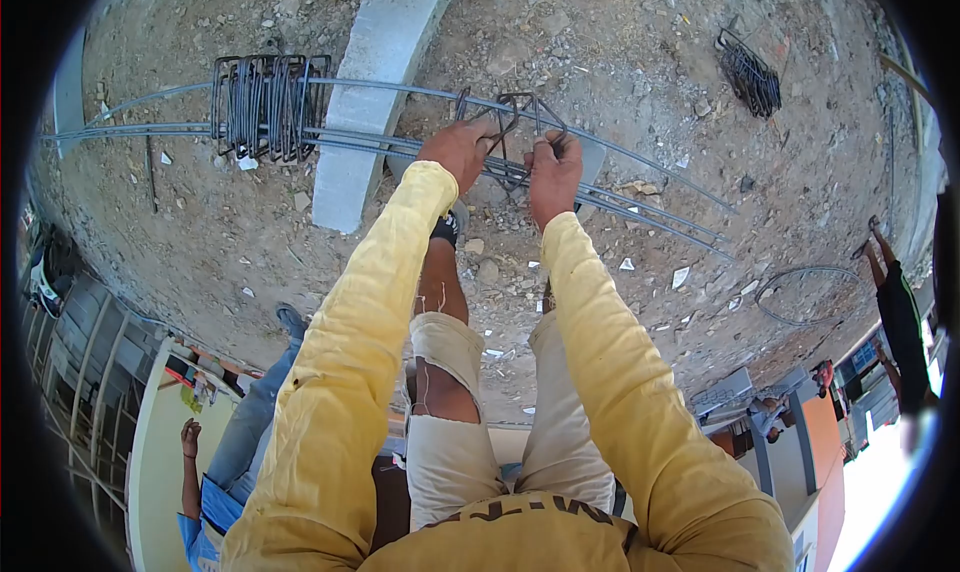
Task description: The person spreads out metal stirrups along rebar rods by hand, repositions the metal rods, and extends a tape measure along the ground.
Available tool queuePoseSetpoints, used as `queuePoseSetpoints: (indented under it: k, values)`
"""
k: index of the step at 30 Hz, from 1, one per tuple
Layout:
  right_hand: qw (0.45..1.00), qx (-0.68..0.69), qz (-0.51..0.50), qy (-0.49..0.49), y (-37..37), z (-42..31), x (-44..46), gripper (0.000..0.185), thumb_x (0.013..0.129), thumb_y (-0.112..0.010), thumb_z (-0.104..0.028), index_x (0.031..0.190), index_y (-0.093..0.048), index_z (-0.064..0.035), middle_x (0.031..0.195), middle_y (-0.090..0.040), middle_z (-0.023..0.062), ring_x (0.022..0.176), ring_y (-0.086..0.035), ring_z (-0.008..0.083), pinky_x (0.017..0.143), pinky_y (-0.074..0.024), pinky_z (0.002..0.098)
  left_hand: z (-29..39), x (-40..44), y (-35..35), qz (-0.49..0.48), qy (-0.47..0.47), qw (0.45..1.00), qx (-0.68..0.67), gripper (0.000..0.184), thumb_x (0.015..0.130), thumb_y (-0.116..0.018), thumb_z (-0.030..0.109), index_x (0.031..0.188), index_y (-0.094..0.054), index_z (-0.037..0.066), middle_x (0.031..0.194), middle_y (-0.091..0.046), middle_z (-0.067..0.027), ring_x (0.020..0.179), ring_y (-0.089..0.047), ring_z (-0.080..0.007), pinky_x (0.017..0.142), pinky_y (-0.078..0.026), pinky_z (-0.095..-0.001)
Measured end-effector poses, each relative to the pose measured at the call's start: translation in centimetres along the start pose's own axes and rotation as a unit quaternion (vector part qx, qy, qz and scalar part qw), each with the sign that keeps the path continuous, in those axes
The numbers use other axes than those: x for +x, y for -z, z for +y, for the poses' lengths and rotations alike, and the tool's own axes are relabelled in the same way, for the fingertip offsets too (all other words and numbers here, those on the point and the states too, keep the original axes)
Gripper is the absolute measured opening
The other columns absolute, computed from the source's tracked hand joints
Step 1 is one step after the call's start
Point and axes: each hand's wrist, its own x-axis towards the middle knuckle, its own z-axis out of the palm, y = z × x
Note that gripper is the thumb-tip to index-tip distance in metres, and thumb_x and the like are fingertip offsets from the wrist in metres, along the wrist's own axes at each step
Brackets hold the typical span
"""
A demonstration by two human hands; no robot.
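Long steel rebars (650, 207) run across in front of me, with bent-wire stirrups (512, 112) hung around them between my hands. My left hand (460, 152) is closed on one of these stirrups beside the bars. With its thumb and fingers pinched together, my right hand (555, 167) grips a stirrup at the right of the group. Whether a thin tie wire is also in those fingers is too small to tell. Further left, a dense bundle of stirrups (268, 107) encircles the same rebars.
A pale concrete beam (355, 122) lies beneath the bars. Another stirrup pile (750, 77) rests on the dirt at upper right, with a wire coil (805, 294) below it. A person in blue (215, 502) is at lower left; another in dark clothing (900, 322) stands at right.
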Motion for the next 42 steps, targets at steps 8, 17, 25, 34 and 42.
queuePoseSetpoints:
  k: [8, 17, 25, 34, 42]
  values:
    - [0.987, 0.081, 0.062, -0.124, 0.1, -1.2, 0.8, 0.013, 0.085, -0.053, -0.002, 0.097, -0.047, -0.0025, 0.075, -0.054, 0.0058, 0.059, -0.053, 0.0129, 0.048, -0.0422, 0.0262, -0.1, -0.7, -0.5, 0.020, -0.001, 0.998, -0.061, 0.024, 0.086, -0.050, 0.019, 0.105, -0.060, 0.008, 0.100, -0.061, -0.0193, 0.094, -0.058, -0.0375, 0.083, -0.045, -0.0450]
    - [0.995, 0.039, -0.011, -0.092, 1.3, 0.1, -0.5, 0.013, 0.086, -0.056, -0.004, 0.099, -0.053, -0.0022, 0.075, -0.057, 0.0038, 0.061, -0.054, 0.0095, 0.053, -0.0424, 0.0235, -0.2, 0.3, -1.3, 0.089, 0.078, 0.985, -0.124, 0.030, 0.085, -0.054, 0.023, 0.110, -0.061, 0.008, 0.100, -0.063, -0.0200, 0.095, -0.060, -0.0368, 0.084, -0.047, -0.0405]
    - [0.992, -0.034, -0.040, -0.112, 3.2, -0.2, 0.6, 0.019, 0.090, -0.055, -0.013, 0.108, -0.058, -0.0062, 0.081, -0.058, 0.0013, 0.069, -0.056, 0.0107, 0.059, -0.0495, 0.0269, 0.3, -1.2, -1.3, 0.178, 0.128, 0.962, -0.160, 0.032, 0.080, -0.060, 0.021, 0.107, -0.060, 0.003, 0.098, -0.064, -0.0174, 0.092, -0.061, -0.0329, 0.082, -0.047, -0.0395]
    - [0.985, 0.051, -0.039, -0.159, 3.9, -2.2, 0.7, 0.017, 0.090, -0.055, -0.014, 0.104, -0.058, -0.0066, 0.081, -0.059, 0.0019, 0.070, -0.059, 0.0109, 0.056, -0.0511, 0.0263, 1.1, -2.9, -2.4, 0.149, 0.165, 0.941, -0.254, 0.029, 0.079, -0.063, 0.019, 0.103, -0.058, 0.002, 0.084, -0.063, -0.0118, 0.078, -0.060, -0.0277, 0.076, -0.047, -0.0382]
    - [0.987, 0.091, -0.014, -0.130, 3.6, -2.6, -0.7, 0.012, 0.090, -0.054, -0.012, 0.100, -0.057, -0.0056, 0.082, -0.059, 0.0020, 0.072, -0.058, 0.0094, 0.059, -0.0509, 0.0244, 5.0, -3.1, -7.7, 0.048, 0.141, 0.981, -0.124, 0.029, 0.077, -0.067, 0.017, 0.101, -0.058, 0.004, 0.090, -0.062, -0.0152, 0.081, -0.061, -0.0298, 0.075, -0.049, -0.0389]
